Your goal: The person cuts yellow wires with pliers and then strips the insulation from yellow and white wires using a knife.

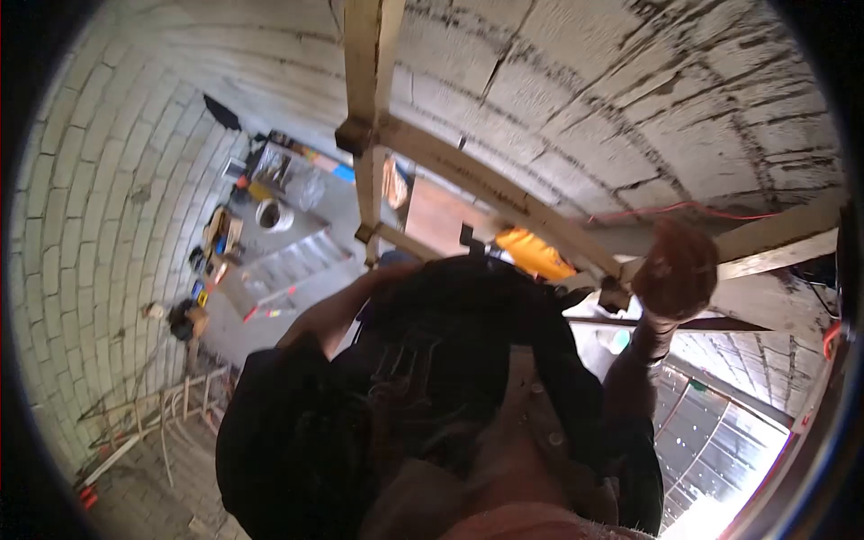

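Right hand is raised beside the pale timber beam, and in this view it covers a part of it. Its fingers look curled into a rounded, fist-like shape, but the hand is blurred, so I cannot tell if it grips the wood or only lies in front of it. The left forearm goes behind the dark shirt, and the left hand is hidden there. The shirt is of soft, wrinkled cloth, with small round buttons at the front.

Close to the right hand, the pale beam comes near the end of a long crosspiece, which is straight, squared and brownish. This crosspiece runs to a lighter squared post, with a dark, blocky piece at the joint.

Farther out, a thin red cord curves along the rough wall, whose pale blocks have dark, broken seams. Beyond the frame one sees a crumpled yellow-orange object and a flat brown board. On the smooth grey floor are a metal ladder with parallel steps and a round white bucket. At the left, the whitish brick wall shows regular courses.
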Available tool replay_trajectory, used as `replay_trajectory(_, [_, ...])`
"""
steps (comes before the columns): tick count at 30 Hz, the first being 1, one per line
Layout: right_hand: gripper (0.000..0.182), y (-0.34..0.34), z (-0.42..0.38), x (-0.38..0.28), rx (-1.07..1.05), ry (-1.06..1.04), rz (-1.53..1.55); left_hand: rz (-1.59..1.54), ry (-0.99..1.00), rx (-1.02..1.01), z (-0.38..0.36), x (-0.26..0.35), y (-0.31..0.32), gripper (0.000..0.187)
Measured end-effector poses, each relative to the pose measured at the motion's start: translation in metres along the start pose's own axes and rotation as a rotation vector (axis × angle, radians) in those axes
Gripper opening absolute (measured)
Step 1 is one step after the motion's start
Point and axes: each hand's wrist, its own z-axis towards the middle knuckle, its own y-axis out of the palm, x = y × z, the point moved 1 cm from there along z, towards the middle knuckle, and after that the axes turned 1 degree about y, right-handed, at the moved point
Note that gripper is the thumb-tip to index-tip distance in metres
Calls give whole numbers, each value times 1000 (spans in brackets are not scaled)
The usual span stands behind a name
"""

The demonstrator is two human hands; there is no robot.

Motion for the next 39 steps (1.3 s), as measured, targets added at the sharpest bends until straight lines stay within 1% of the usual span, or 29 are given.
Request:
replay_trajectory(1, [20,2,-2,1,24,1,-8,317,-38,-57,-11,82,-37,27])
replay_trajectory(2, [20,3,-5,1,21,16,-39,118,64,81,3,24,-15,28])
replay_trajectory(3, [20,3,-6,1,-8,26,-23,-239,-166,193,-7,34,-17,41])
replay_trajectory(4, [20,4,-7,0,16,37,-24,-40,-120,211,-23,44,-25,42])
replay_trajectory(5, [20,4,-7,1,44,47,-29,-146,-142,251,-27,49,-26,41])
replay_trajectory(6, [21,4,-8,3,27,-2,-55,-296,-169,283,-31,46,-17,40])
replay_trajectory(7, [21,6,-9,4,5,2,-51,-450,-199,320,-36,50,-8,39])
replay_trajectory(9, [26,8,-11,4,45,34,-70,-737,-275,373,-46,53,16,37])
replay_trajectory(10, [30,7,-7,4,30,0,-72,-840,-310,392,-51,54,26,36])
replay_trajectory(12, [32,7,-12,6,24,-2,-93,-1017,-397,413,-70,52,50,35])
replay_trajectory(13, [33,8,-12,7,41,-11,-127,-1083,-440,412,-79,45,57,34])
replay_trajectory(16, [31,8,-9,8,30,-21,-97,-1219,-595,362,-108,34,69,31])
replay_trajectory(18, [30,9,-11,6,35,-5,-86,-1174,-847,175,-131,41,53,22])
replay_trajectory(20, [25,5,-12,5,32,44,-9,-1129,-976,120,-145,50,40,14])
replay_trajectory(21, [22,-2,-17,13,-37,-5,14,-1189,-862,66,-157,42,40,10])
replay_trajectory(22, [20,0,-18,12,14,31,57,-1229,-890,135,-160,15,53,9])
replay_trajectory(23, [19,4,-14,7,68,63,97,-1290,-768,287,-163,80,12,10])
replay_trajectory(24, [17,1,-9,5,53,93,93,-1131,-736,364,-160,143,-28,12])
replay_trajectory(27, [17,-3,-8,0,70,182,135,-1077,-482,388,-136,150,-38,13])
replay_trajectory(29, [21,-7,-18,1,58,156,92,-1026,-331,370,-116,161,-55,13])
replay_trajectory(30, [21,-5,-17,6,93,146,113,-991,-288,345,-110,166,-63,13])
replay_trajectory(32, [21,-9,-18,10,138,123,135,-925,-266,280,-115,174,-72,13])
replay_trajectory(35, [22,-19,-17,14,149,119,156,-846,-330,150,-134,176,-87,14])
replay_trajectory(36, [22,-15,-2,-1,135,125,146,-824,-362,110,-148,168,-99,14])
replay_trajectory(39, [21,-20,-2,1,158,134,160,-761,-427,18,-150,171,-123,14])
